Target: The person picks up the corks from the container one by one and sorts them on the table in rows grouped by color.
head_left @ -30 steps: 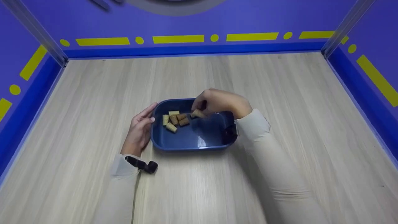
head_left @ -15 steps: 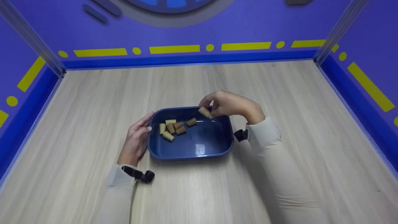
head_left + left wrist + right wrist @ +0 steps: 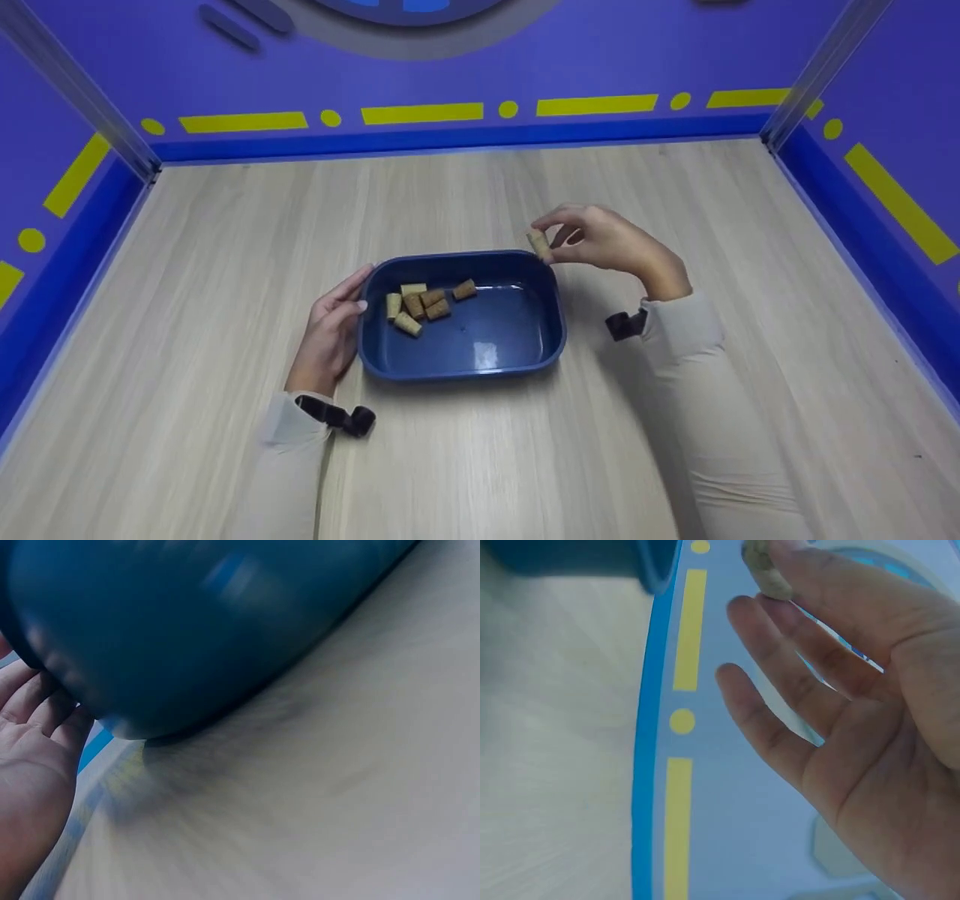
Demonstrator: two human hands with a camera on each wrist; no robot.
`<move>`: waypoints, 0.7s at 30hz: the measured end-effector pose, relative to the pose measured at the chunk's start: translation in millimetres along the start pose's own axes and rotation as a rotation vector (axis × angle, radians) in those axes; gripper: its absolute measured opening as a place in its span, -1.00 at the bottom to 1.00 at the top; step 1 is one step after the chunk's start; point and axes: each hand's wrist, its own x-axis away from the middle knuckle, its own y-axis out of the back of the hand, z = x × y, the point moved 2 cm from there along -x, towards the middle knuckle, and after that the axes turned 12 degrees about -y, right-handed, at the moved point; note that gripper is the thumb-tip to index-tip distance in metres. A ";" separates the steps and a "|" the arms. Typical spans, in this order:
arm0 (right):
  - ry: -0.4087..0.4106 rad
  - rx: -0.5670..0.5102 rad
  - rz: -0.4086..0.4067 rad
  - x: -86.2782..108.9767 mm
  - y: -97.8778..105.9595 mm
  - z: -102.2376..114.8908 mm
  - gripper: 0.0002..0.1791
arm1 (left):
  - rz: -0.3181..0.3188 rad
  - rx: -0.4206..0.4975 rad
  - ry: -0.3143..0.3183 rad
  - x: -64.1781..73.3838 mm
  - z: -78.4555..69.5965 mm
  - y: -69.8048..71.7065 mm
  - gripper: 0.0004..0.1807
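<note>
A dark blue rounded plastic box (image 3: pixel 465 374) stands on the wooden table. Its left end is held by my left hand (image 3: pixel 326 330), thumb at the rim and fingers along the outer wall. In the left wrist view that hand's fingers (image 3: pixel 56 701) lie against the side of the box. Just beyond the box's far right corner, my right hand (image 3: pixel 604 240) pinches a light cork stopper (image 3: pixel 538 245) between thumb and fingers. Part of this cork shows at the top of the right wrist view. Several other corks (image 3: pixel 414 305) lie inside at the left, and one brown cork (image 3: pixel 464 289) sits slightly apart.
Pale wood tabletop (image 3: pixel 247 225) surrounds the box. A purple back wall (image 3: pixel 420 82) with yellow dashes, and side walls of the same pattern, enclose the table.
The right hand has lifted a cork out of the box and carried it up and right, past the far rim. The left hand stays at the box's left end.
</note>
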 end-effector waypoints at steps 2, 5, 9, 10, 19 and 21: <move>0.007 -0.042 -0.029 1.2 0.3 -8.3 -0.50 | -0.002 0.005 0.000 0.5 -1.1 -0.9 -0.42; 0.021 -0.107 -0.066 3.0 -0.6 -21.1 -0.50 | -0.003 0.002 0.001 1.2 -1.5 -1.5 -0.43; 0.013 -0.161 -0.097 3.2 -4.7 -37.9 -0.54 | -0.017 -0.011 0.009 1.3 -1.0 -0.5 -0.42; 0.007 -0.168 -0.100 2.8 -6.3 -42.3 -0.55 | -0.019 -0.017 0.011 1.2 -0.7 -0.2 -0.41; -0.081 -0.134 -0.160 -2.0 -18.8 -74.1 -0.59 | 0.015 -0.009 -0.025 -0.3 2.9 1.9 -0.40; -0.102 -0.120 -0.169 -2.9 -21.2 -77.8 -0.60 | 0.032 0.018 -0.047 0.1 3.0 3.3 -0.43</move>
